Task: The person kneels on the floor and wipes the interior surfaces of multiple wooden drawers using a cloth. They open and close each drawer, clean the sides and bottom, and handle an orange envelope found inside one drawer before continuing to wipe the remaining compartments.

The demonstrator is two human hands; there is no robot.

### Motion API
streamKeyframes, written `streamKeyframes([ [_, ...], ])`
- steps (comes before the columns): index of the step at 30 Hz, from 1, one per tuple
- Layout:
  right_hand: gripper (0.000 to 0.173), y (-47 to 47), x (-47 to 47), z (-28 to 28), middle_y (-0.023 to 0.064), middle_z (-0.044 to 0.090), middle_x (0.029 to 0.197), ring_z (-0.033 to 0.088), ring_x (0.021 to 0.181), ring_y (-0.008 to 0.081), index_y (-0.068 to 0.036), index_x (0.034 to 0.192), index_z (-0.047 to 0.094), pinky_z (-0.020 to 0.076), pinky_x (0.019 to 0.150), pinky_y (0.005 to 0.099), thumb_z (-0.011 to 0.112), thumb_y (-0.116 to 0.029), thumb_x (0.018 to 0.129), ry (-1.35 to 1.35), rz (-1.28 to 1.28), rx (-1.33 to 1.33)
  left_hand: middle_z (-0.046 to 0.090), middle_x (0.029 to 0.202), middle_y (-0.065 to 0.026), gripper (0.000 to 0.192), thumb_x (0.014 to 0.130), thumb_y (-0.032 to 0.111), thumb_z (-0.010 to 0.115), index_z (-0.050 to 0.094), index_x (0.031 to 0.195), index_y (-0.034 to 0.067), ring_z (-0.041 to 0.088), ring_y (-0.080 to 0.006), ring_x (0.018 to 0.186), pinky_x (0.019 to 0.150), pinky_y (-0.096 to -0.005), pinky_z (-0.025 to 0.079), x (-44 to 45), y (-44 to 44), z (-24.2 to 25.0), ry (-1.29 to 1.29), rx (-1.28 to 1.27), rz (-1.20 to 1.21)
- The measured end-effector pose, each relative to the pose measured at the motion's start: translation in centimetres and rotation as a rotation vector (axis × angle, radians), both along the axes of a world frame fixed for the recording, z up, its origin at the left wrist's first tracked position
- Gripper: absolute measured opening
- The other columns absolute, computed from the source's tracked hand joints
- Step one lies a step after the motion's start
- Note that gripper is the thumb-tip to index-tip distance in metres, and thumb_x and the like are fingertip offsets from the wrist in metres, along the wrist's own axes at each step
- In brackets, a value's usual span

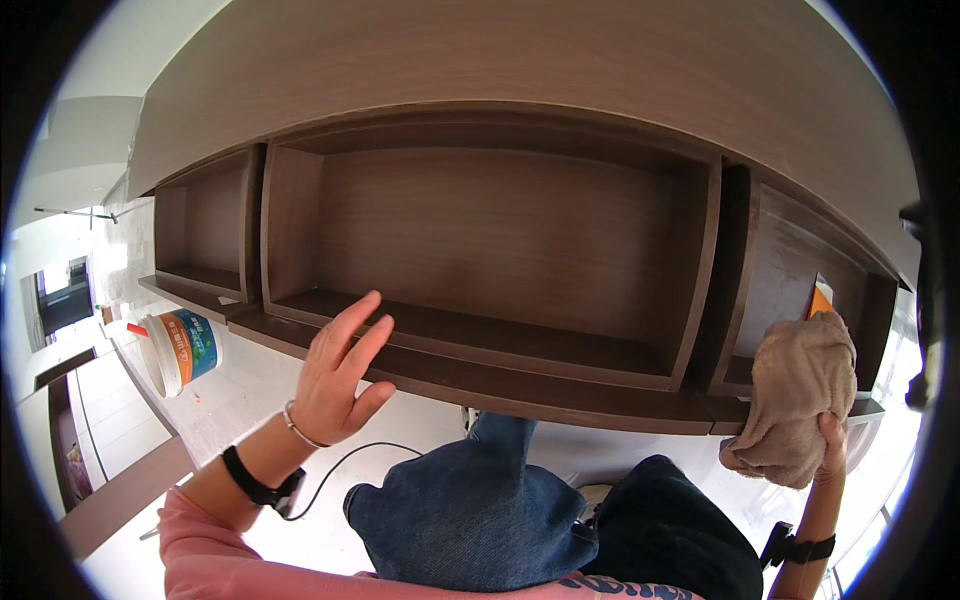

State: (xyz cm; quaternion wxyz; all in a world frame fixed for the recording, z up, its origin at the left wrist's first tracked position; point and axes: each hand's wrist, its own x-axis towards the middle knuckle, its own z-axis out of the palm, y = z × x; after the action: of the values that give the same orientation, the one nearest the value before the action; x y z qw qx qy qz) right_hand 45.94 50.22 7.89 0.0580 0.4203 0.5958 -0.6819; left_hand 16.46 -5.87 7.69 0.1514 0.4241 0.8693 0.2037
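My left hand [341, 371] is raised with its fingers apart and nothing in it, over the front edge of the wide middle drawer [487, 225]. That drawer is pulled out and made of dark brown wood-grain board. At the right, my right hand [831, 442] grips a bunched brown towel [806, 390]. From the towel's top sticks a flat orange piece [821, 301] with a pale tip; its lower part is hidden in the cloth. Both towel and piece are over the right drawer [787, 240], which also stands out from the cabinet. A smaller drawer [210, 225] extends at the left.
The brown cabinet top [487, 52] spans the far side. On the pale floor at left stands a white bucket [180, 352] with a printed label and red handle grip. A black cable [352, 450] runs from my left wristband. My jeans-clad knees are just below the drawer fronts.
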Motion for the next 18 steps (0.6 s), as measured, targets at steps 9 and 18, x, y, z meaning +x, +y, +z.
streamKeyframes([
  [9,0.092,0.9,1.4,0.2,0.0204,0.048,0.133,0.052,0.119,0.0316,0.005,0.139,0.036,0.0458,0.098,0.0405,0.075,-0.045,0.073,-0.032,0.026,-0.016,0.026,0.151,-0.018,0.054,0.092,0.012,0.045,0.032,0.143,-0.002,0.034,-0.0304,0.135,0.109,-0.0406,0.031,-1.1,-0.3,-0.6,-0.042,0.254,0.523],
  [18,0.086,-2.1,-4.0,6.9,0.0134,0.056,0.122,0.056,0.111,0.0277,0.001,0.135,0.043,0.0455,0.095,0.0387,0.081,-0.03,0.064,-0.162,0.397,0.162,0.027,0.15,-0.0173,0.046,0.1,0.02,0.035,0.037,0.141,-0.001,0.029,-0.0319,0.137,0.112,-0.0392,0.024,-3.7,-5.4,-1.2,0.369,0.186,0.669],
])
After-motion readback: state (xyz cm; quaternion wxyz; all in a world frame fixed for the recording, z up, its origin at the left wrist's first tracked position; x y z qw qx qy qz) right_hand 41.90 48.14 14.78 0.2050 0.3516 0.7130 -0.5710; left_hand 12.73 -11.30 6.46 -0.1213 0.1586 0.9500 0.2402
